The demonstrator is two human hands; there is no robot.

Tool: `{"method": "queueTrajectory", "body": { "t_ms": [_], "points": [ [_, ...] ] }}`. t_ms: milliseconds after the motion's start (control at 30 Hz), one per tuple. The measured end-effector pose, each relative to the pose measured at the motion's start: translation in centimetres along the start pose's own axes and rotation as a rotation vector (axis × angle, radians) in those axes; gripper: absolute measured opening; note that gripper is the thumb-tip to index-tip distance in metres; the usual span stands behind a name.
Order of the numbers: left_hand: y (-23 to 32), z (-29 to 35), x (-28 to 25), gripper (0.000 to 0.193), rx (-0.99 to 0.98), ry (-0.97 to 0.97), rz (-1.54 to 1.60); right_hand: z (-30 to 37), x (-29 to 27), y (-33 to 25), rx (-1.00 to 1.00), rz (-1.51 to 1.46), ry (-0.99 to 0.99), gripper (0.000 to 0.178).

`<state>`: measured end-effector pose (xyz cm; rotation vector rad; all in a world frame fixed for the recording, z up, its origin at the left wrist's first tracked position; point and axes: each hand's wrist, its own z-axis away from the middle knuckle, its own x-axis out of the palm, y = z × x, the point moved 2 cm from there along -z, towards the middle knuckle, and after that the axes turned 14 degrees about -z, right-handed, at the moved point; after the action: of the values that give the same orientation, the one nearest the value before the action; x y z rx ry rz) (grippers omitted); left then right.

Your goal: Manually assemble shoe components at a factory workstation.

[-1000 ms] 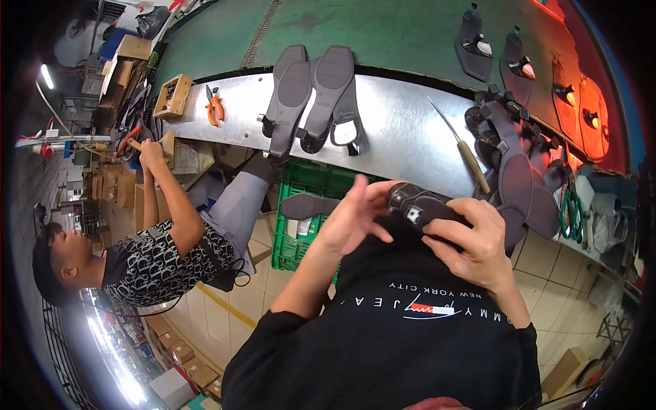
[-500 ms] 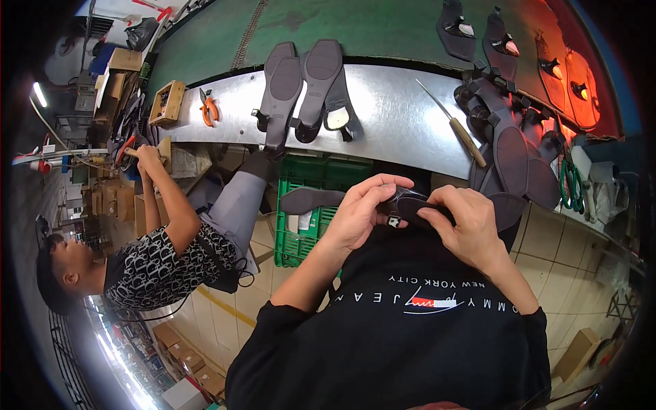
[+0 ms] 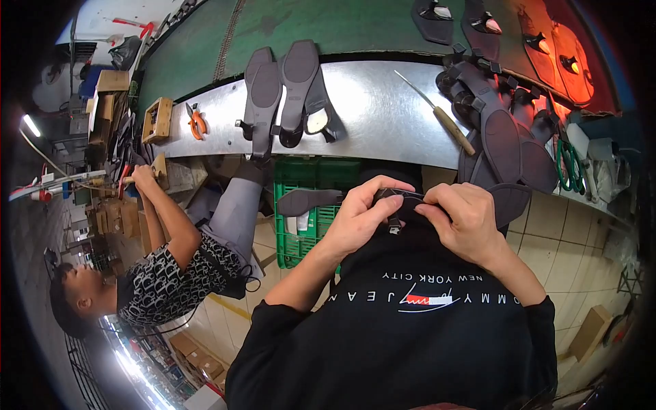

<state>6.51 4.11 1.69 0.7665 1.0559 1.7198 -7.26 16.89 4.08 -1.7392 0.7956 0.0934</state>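
Close to my body, both hands are on a dark sandal with black straps and a small metal fitting. My left hand closes around its strap end, thumb pressed on top. My right hand pinches the edge beside it with thumb and bent fingers. Much of the sandal is hidden by the hands. A dark sole end shows left of my left hand; whether it belongs to the held sandal, I cannot tell. Ahead on the metal bench top lie several sandals, mostly soles up.
A wooden-handled awl, orange-handled pliers and a small wooden box lie on the bench. Sandals are piled at right near green scissors. A green conveyor belt runs behind; a green crate stands below. A co-worker sits left.
The metal fitting has swung lower as the sandal turned in my fingers. My left thumb has shifted right, nearer my right hand. The view has shifted slightly.
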Motion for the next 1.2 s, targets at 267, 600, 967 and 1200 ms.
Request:
{"method": "queueTrajectory", "body": {
  "t_ms": [267, 600, 967, 1200],
  "points": [
    [-0.9, -1.7, 1.3, 0.015, 0.024, 0.114, 0.196, 0.0, -1.1, 0.3, 0.056, -0.075, 0.123, 0.02],
    [-0.3, -0.6, 1.5, 0.011, 0.082, 0.211, 0.189, 0.0, -1.1, -1.3, 0.022, -0.028, 0.028, 0.015],
    [-0.5, -0.2, -1.8, 0.012, 0.205, 0.309, 0.287, -5.3, -2.3, -2.8, -0.214, 0.039, -0.046, 0.017],
    [-0.1, -1.5, -4.3, 0.034, 0.091, 0.25, 0.923, -7.7, -5.9, 4.6, 0.061, -0.161, 0.54, 0.02]
  ]
}}
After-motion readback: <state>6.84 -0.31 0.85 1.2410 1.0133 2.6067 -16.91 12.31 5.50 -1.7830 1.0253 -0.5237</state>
